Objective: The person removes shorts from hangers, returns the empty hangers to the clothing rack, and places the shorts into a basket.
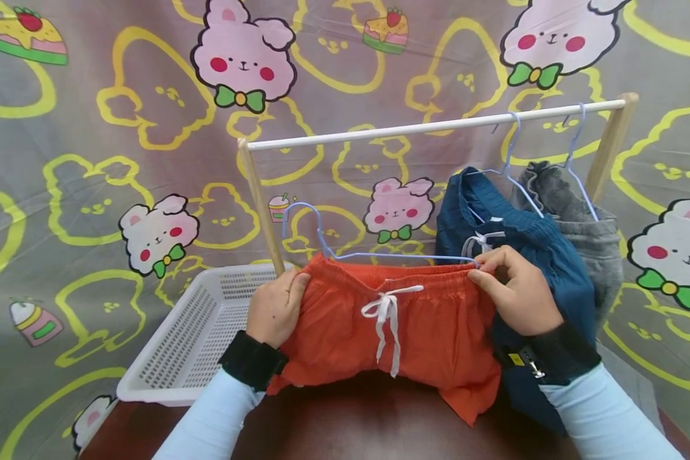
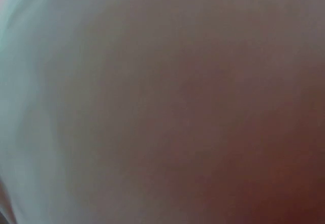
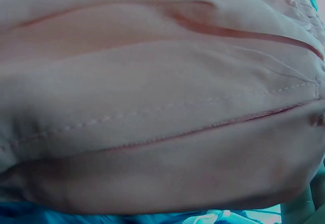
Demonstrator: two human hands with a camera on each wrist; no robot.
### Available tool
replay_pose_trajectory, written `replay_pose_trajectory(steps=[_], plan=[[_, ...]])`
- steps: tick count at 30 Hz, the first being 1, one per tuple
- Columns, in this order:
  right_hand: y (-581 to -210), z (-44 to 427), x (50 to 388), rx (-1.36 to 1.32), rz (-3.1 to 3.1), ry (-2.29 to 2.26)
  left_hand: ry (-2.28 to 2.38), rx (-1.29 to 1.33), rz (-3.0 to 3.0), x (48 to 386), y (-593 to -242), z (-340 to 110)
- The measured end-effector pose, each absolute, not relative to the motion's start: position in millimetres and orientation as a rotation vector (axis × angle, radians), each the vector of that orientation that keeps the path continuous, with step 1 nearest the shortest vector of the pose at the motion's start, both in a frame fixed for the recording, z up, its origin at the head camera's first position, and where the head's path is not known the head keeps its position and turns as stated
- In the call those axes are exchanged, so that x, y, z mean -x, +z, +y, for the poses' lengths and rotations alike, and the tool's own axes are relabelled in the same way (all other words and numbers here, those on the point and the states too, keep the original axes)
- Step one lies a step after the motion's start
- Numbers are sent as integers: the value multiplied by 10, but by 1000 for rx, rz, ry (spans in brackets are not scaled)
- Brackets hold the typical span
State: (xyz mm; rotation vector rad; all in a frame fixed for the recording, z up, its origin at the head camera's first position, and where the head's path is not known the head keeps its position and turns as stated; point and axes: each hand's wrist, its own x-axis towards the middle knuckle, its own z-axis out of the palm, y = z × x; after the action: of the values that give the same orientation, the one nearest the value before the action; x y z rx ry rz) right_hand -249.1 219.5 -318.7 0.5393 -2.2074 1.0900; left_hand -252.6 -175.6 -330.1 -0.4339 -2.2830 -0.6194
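Observation:
Orange shorts [image 1: 345,332] with a white drawstring bow [image 1: 386,306] are held up by the waistband between both hands. A light purple hanger [image 1: 402,256] runs inside the waistband, its hook standing free at the left. The left hand [image 1: 275,308] grips the waistband's left end, thumb in front. At the right end, the right hand [image 1: 514,291] pinches the waistband and the hanger's end. Cloth of the shorts [image 3: 152,92] fills most of the right wrist view; the left wrist view is a blur.
A rack with a white rail [image 1: 379,132] and wooden posts stands behind. Blue shorts [image 1: 552,262] and grey shorts [image 1: 600,255] hang at its right on purple hangers. A white perforated basket [image 1: 175,345] sits at the left on the dark red table [image 1: 356,425].

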Motion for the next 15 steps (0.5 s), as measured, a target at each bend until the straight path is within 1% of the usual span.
replay_pose_trajectory(steps=[15], plan=[[-3236,2208,2490,-529,-2287,1149,-663,424,-2289,2512,-3285,-1727]])
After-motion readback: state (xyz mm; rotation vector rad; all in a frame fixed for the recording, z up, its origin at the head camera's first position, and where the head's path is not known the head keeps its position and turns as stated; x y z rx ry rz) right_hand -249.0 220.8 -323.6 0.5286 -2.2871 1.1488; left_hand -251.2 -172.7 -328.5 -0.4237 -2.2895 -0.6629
